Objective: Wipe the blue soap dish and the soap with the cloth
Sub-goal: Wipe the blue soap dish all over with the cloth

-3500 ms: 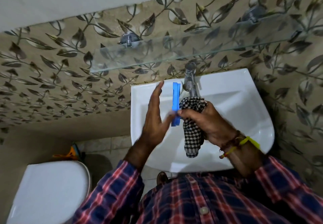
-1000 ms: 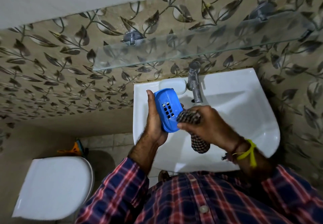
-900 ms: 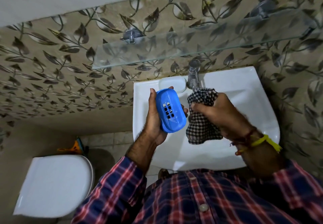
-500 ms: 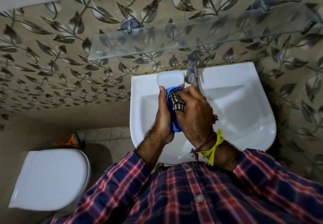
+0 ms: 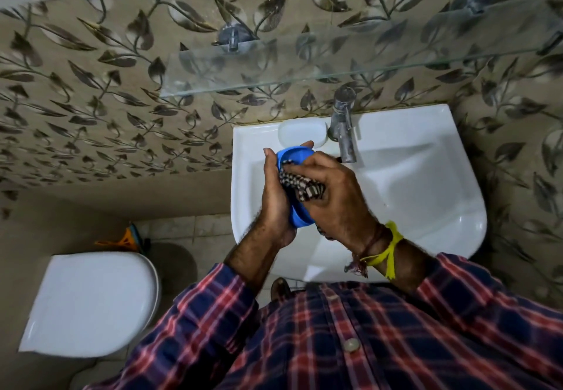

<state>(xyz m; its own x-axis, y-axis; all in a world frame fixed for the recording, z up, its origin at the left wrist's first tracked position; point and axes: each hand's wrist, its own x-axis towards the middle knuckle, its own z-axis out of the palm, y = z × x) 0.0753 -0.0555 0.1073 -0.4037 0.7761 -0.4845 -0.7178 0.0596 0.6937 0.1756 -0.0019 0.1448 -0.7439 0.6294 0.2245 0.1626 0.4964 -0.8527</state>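
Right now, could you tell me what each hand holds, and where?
Left hand grips the blue soap dish around its back and rim; right hand holds the bunched checked cloth.

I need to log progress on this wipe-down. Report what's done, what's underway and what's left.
Nothing can be confirmed as done. In hand: the left hand holds the blue soap dish over the sink, and the right hand presses the checked cloth into it. Left: the white soap sits untouched on the sink ledge beside the tap.
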